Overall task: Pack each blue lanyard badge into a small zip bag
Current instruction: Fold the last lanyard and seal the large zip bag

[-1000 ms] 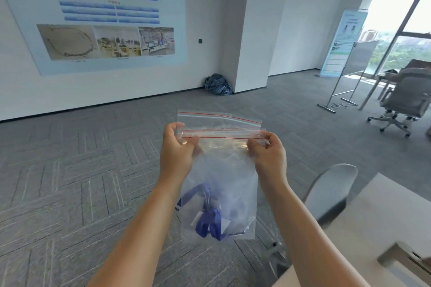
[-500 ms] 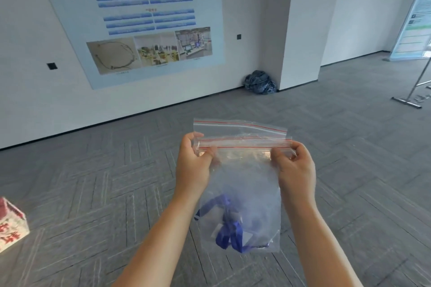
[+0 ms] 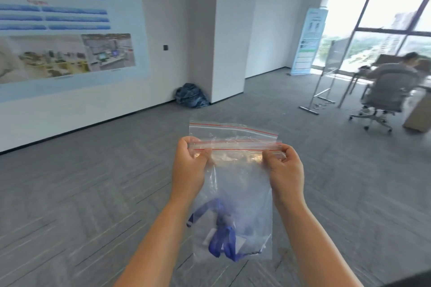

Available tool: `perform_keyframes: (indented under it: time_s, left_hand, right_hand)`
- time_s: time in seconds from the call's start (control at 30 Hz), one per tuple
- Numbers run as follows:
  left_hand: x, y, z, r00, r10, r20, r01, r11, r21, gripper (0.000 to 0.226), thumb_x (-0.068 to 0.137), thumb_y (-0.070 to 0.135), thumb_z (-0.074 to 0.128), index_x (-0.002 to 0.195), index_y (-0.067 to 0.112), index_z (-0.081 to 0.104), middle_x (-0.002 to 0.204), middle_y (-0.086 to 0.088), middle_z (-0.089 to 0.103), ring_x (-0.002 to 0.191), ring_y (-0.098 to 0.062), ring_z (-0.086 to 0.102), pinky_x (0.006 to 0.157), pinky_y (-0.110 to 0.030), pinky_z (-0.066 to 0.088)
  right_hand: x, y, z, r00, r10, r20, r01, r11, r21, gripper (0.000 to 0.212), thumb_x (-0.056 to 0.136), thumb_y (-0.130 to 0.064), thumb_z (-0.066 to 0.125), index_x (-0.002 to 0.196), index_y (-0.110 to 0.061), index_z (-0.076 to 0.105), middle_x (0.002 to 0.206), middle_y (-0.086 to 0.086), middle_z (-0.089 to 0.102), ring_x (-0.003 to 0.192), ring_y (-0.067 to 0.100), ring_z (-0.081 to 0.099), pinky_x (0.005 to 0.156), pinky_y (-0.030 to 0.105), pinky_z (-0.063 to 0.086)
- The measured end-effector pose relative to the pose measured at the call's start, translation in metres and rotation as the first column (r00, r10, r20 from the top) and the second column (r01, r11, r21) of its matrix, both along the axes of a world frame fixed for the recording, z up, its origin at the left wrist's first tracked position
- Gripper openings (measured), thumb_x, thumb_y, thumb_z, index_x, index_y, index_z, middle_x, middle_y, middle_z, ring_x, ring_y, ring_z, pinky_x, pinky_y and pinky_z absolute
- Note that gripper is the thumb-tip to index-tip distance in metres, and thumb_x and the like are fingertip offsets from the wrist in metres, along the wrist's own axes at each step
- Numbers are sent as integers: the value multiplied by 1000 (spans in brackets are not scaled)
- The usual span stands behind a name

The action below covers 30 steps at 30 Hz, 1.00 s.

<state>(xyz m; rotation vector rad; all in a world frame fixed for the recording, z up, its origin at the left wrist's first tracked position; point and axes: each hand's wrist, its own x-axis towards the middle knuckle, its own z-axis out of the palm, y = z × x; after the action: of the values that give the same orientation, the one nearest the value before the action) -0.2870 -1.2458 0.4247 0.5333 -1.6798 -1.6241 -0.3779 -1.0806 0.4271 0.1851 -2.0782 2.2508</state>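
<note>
Blue lanyard badge (image 3: 224, 235) sits inside zip bag (image 3: 242, 184) — both hands pinch its top.

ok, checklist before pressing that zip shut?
1. Blue lanyard badge lies low inside the zip bag: ok.
2. Zip strip free of lanyard: ok.
3. Left hand pinches the bag's top left corner: ok.
4. Right hand pinches the top right corner: ok.
5. Strip lips aligned end to end: cannot tell.
6. Zip already sealed: cannot tell.
</note>
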Motion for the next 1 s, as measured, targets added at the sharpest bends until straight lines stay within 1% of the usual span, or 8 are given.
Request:
perform_keyframes:
  time_s: [0.17, 0.27, 0.37, 0.5, 0.7, 0.83, 0.9, 1.0]
  left_hand:
    - [-118, -37, 3, 981, -188, 37, 188, 982, 10, 24, 88, 15, 66, 99, 30, 52, 67, 9, 65, 59, -8, 63, 66, -36, 52]
    - [-192, -42, 15, 951, -306, 35, 306, 952, 2, 26, 85, 15, 68, 97, 32, 52, 77, 0, 66, 61, -14, 65, 71, -45, 54]
    - [-269, -33, 23, 907, -420, 23, 420, 907, 9, 26, 88, 7, 65, 98, 26, 51, 87, -10, 64, 55, -11, 64, 64, -34, 54]
    - [-374, -8, 17, 852, -522, 47, 523, 852, -16, 26, 89, 2, 63, 103, 19, 49, 84, -13, 60, 49, -9, 61, 51, -22, 51]
    - [-519, 37, -8, 819, -563, 108, 567, 823, -10, 29, 89, 2, 65, 95, 25, 49, 82, -14, 60, 50, -10, 57, 52, -26, 50]
    - [-604, 73, 0, 787, -601, 140, 612, 790, -46, 26, 89, 2, 64, 100, 19, 48, 77, -12, 60, 46, -5, 55, 48, -15, 45]
    - [-639, 87, 5, 758, -636, 144, 648, 759, -56, 27, 89, 4, 64, 98, 23, 48, 77, -13, 61, 48, -8, 57, 52, -18, 46]
    - [-713, 116, 2, 706, -693, 146, 706, 706, -63, 30, 89, 6, 66, 94, 30, 48, 74, -10, 63, 52, -14, 59, 63, -34, 49]
  right_hand:
    - [-83, -20, 8, 984, -179, -11, 179, 984, 21, 11, 87, -12, 67, 97, -17, 67, 79, -6, 67, 67, 8, 58, 65, 26, 49]
    - [-134, -18, 20, 956, -293, -35, 294, 955, 31, 11, 88, -11, 66, 98, -16, 67, 82, -4, 67, 68, 7, 58, 61, 18, 47]
    - [-191, -7, 23, 910, -413, -46, 414, 910, 30, 11, 87, -12, 65, 97, -15, 66, 83, -2, 66, 70, 9, 56, 57, 14, 44]
    - [-276, 15, 9, 855, -517, -34, 517, 856, 3, 12, 87, -13, 66, 99, -17, 66, 88, 1, 68, 74, 12, 59, 64, 23, 47]
    - [-408, 59, -22, 802, -597, -24, 596, 802, -39, 9, 87, -7, 65, 94, -12, 66, 81, -4, 66, 63, 1, 57, 58, 12, 45]
    - [-486, 91, -20, 778, -629, 22, 629, 777, -34, 8, 86, -10, 66, 92, -15, 65, 77, -1, 66, 62, 8, 57, 60, 25, 46]
    - [-514, 105, -16, 765, -642, 42, 644, 765, -35, 8, 85, -10, 66, 92, -14, 66, 76, 1, 66, 62, 11, 57, 60, 27, 46]
    - [-575, 134, -14, 721, -692, 39, 693, 721, -29, 8, 85, -9, 66, 92, -12, 65, 74, 2, 65, 62, 11, 56, 58, 26, 46]
